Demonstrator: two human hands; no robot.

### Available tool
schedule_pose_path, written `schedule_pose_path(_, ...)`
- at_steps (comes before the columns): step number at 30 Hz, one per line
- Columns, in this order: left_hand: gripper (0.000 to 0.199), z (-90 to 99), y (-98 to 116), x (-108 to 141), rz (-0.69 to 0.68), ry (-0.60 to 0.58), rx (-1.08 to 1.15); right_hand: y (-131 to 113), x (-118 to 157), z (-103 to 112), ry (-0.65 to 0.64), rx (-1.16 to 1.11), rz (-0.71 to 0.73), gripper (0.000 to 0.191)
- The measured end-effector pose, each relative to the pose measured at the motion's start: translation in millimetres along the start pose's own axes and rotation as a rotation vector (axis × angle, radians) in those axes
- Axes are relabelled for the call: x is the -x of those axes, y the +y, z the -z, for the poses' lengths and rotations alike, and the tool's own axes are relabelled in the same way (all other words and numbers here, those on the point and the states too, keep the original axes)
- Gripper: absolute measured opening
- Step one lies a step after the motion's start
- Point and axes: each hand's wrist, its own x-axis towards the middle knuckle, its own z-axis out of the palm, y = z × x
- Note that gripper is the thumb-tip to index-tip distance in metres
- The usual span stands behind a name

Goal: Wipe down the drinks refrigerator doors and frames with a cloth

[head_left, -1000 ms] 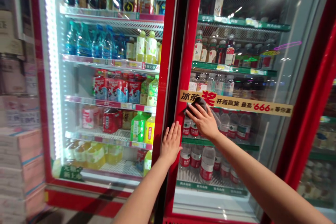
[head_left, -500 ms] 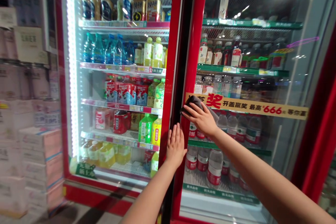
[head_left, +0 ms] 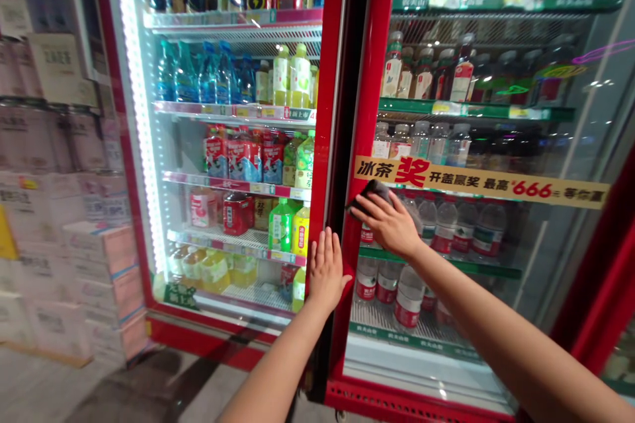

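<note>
Since the earlier view the head has tipped down, and now the right hand (head_left: 389, 225) lies half closed over a dark cloth (head_left: 371, 195) pressed on the glass door (head_left: 526, 291) under the yellow banner (head_left: 481, 182), while the open left hand (head_left: 325, 271) rests flat on the red door frame (head_left: 322, 112).

Both hands out in front of me
My left hand (head_left: 326, 271) lies flat, fingers spread upward; my right hand (head_left: 389, 225) curls over, fingers bent.

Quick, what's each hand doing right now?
Left hand: open, flat on the red cooler door frame.
Right hand: holding a dark grey cloth against the glass door.
</note>
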Motion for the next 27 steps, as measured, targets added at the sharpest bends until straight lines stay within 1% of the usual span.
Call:
schedule_pose_path(1,0.124,0.6,2,-1,0.0,-0.001,0.006,1,-2,3,0.007,0.016,-0.082,0.06)
schedule_pose_path(2,0.123,1.1,5,-1,-0.001,-0.003,0.012,-1,1,3,0.009,0.026,-0.129,0.061)
schedule_pose_path(3,0.123,1.4,7,-1,-0.001,-0.004,0.017,-7,10,0,0.005,0.028,-0.136,0.061)
schedule_pose_path(4,0.121,1.5,9,0,-0.001,-0.006,0.02,-14,23,-5,-0.005,0.024,-0.109,0.059)
schedule_pose_path(5,0.12,1.6,10,1,-0.001,-0.01,0.021,-23,41,-12,-0.014,0.013,-0.059,0.056)
schedule_pose_path(7,0.12,1.4,10,4,-0.01,-0.019,0.019,-38,76,-25,-0.026,-0.035,0.116,0.046)
schedule_pose_path(8,0.121,1.0,10,5,-0.025,-0.023,0.018,-41,88,-29,-0.029,-0.058,0.202,0.041)
schedule_pose_path(9,0.121,0.4,9,6,-0.041,-0.024,0.017,-41,95,-31,-0.032,-0.074,0.279,0.037)
schedule_pose_path(10,0.123,-0.6,9,5,-0.054,-0.022,0.017,-37,96,-30,-0.032,-0.075,0.327,0.035)
schedule_pose_path(11,0.124,-1.8,9,3,-0.062,-0.016,0.016,-31,90,-26,-0.028,-0.058,0.334,0.034)
schedule_pose_path(12,0.126,-3.4,10,1,-0.065,-0.007,0.016,-22,78,-21,-0.017,-0.028,0.298,0.033)
schedule_pose_path(14,0.128,-7.3,12,-7,-0.063,0.022,0.017,-6,49,-10,0.049,0.057,0.119,0.036)
schedule_pose_path(16,0.131,-11.6,16,-15,-0.07,0.053,0.025,2,27,-6,0.152,0.132,-0.067,0.041)
schedule_pose_path(17,0.132,-13.6,17,-17,-0.077,0.066,0.032,1,23,-7,0.2,0.153,-0.116,0.042)
schedule_pose_path(18,0.133,-15.4,19,-19,-0.083,0.077,0.042,-2,23,-11,0.233,0.164,-0.131,0.043)
schedule_pose_path(20,0.133,-18.4,19,-19,-0.096,0.097,0.066,-15,36,-22,0.232,0.157,-0.091,0.042)
schedule_pose_path(22,0.131,-20.8,18,-16,-0.109,0.118,0.089,-25,53,-28,0.164,0.13,0.005,0.041)
schedule_pose_path(23,0.129,-21.9,17,-15,-0.115,0.128,0.099,-25,59,-27,0.115,0.114,0.078,0.041)
schedule_pose_path(25,0.124,-24.6,16,-14,-0.128,0.142,0.113,-14,64,-18,0.02,0.092,0.237,0.042)
schedule_pose_path(26,0.121,-26.2,17,-14,-0.133,0.148,0.118,-3,64,-11,-0.014,0.091,0.282,0.043)
schedule_pose_path(27,0.12,-28.0,17,-15,-0.136,0.154,0.121,8,65,-4,-0.032,0.102,0.282,0.044)
